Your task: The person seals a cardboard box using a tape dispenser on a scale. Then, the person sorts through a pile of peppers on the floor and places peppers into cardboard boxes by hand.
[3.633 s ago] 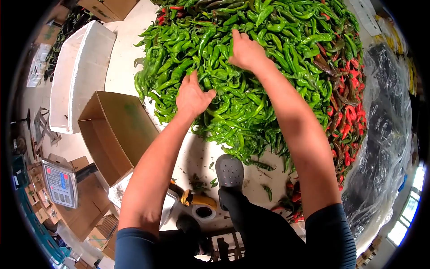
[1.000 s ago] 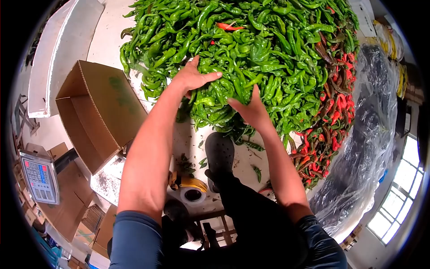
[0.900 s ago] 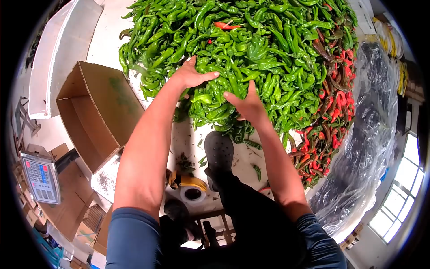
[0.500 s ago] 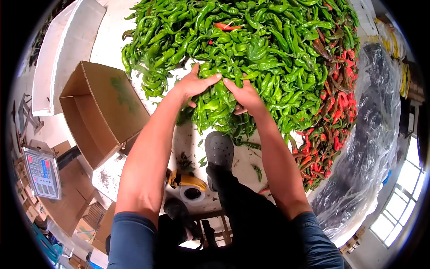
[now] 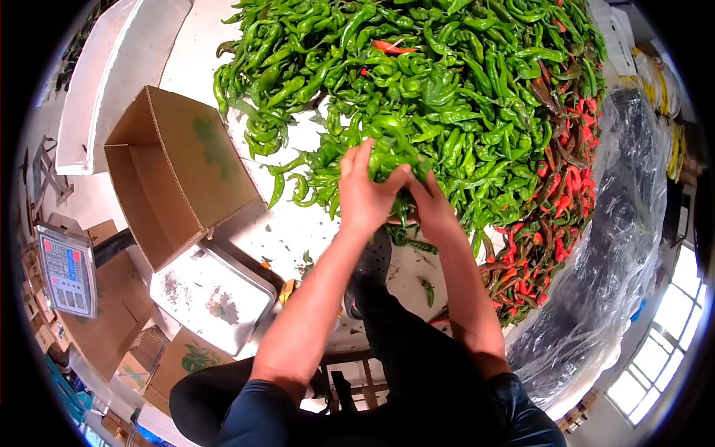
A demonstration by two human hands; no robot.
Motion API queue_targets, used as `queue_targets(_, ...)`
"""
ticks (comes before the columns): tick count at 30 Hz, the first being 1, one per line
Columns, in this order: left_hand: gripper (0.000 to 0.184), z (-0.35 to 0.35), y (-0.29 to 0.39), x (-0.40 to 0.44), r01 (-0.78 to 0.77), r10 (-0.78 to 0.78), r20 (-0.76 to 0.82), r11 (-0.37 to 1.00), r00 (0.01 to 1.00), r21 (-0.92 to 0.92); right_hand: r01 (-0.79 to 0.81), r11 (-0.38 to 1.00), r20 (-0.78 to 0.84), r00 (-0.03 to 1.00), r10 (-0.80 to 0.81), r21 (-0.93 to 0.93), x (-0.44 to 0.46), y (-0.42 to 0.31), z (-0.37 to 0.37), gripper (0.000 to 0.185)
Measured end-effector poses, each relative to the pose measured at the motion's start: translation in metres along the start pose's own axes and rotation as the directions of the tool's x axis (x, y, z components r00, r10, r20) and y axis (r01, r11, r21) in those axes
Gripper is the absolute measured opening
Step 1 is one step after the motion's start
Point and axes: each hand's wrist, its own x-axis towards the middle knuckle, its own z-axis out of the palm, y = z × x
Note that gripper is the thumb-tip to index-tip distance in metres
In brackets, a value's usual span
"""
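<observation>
A large heap of green peppers (image 5: 447, 97) covers the white surface in front of me. At its near edge, my left hand (image 5: 365, 195) and my right hand (image 5: 432, 208) curve round a bunch of green peppers (image 5: 389, 141) from both sides. The thumbs come close together over the bunch. Part of what lies between my palms is hidden by my fingers. Left of my left hand, several loose green peppers (image 5: 302, 182) lie spread out. A lone red pepper (image 5: 392, 48) rests on top of the heap.
Red and dark peppers (image 5: 570, 186) edge the heap on the right, beside clear plastic sheeting (image 5: 596, 253). An open cardboard box (image 5: 201, 167) stands at left on a scale platform (image 5: 216, 298), with its keypad display (image 5: 67, 272) beyond. A white foam box (image 5: 119, 74) sits behind.
Both hands have drawn nearer to me and to the right, gathering peppers between them. The view has shifted, and more of the scale platform shows.
</observation>
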Motion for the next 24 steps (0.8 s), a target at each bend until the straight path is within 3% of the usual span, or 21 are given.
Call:
queue_targets(2,0.072,0.007,0.01,-0.014,-0.016,0.015,-0.044,1.0,0.999,-0.021,-0.028,0.984,0.045,0.999,0.021,0.177,-0.01,0.007,-0.017,0.061)
queue_targets(3,0.07,0.006,0.022,-0.023,0.009,-0.011,-0.045,0.999,0.999,-0.043,-0.028,0.976,-0.004,1.0,0.029,0.216,-0.017,0.013,-0.016,0.063)
queue_targets(4,0.068,0.007,0.03,-0.035,-0.039,0.042,-0.082,0.998,0.996,0.048,-0.023,0.967,-0.053,0.998,0.038,0.254,-0.023,0.019,-0.016,0.065)
queue_targets(5,0.069,0.009,0.034,-0.043,-0.122,0.123,-0.096,0.992,0.988,0.007,0.028,0.946,-0.064,0.998,-0.008,0.322,-0.031,0.021,-0.021,0.065)
queue_targets(7,0.07,0.01,0.051,-0.055,-0.143,0.142,-0.09,0.99,0.986,0.002,0.123,0.893,-0.114,0.99,-0.082,0.432,-0.05,0.018,-0.027,0.064)
queue_targets(9,0.07,0.016,0.059,-0.064,-0.189,0.176,-0.124,0.977,0.977,-0.098,0.261,0.863,-0.089,0.965,-0.247,0.434,-0.069,0.005,-0.035,0.06)
queue_targets(14,0.073,-0.005,0.084,-0.059,-0.318,0.26,-0.248,0.919,0.933,-0.233,0.408,0.86,-0.095,0.912,-0.399,0.305,-0.094,-0.033,-0.018,0.065)
queue_targets(17,0.074,-0.059,0.097,-0.028,-0.485,0.412,-0.313,0.849,0.856,-0.211,0.585,0.795,0.03,0.802,-0.596,0.158,-0.1,-0.087,0.034,0.063)
queue_targets(18,0.077,-0.085,0.107,-0.012,-0.511,0.459,-0.257,0.838,0.85,-0.191,0.631,0.756,0.051,0.761,-0.647,0.174,-0.102,-0.103,0.052,0.061)
queue_targets(20,0.079,-0.128,0.112,0.015,-0.656,0.602,-0.322,0.75,0.731,-0.087,0.71,0.666,0.133,0.655,-0.744,0.228,-0.102,-0.133,0.088,0.059)
queue_targets(23,0.073,-0.226,0.135,0.017,-0.547,0.511,-0.229,0.827,0.828,-0.132,0.709,0.554,0.146,0.552,-0.821,0.436,-0.122,-0.16,0.161,0.063)
queue_targets(24,0.068,-0.277,0.131,0.015,-0.442,0.372,-0.243,0.796,0.896,-0.413,0.711,0.541,0.221,0.499,-0.838,0.448,-0.134,-0.167,0.198,0.066)
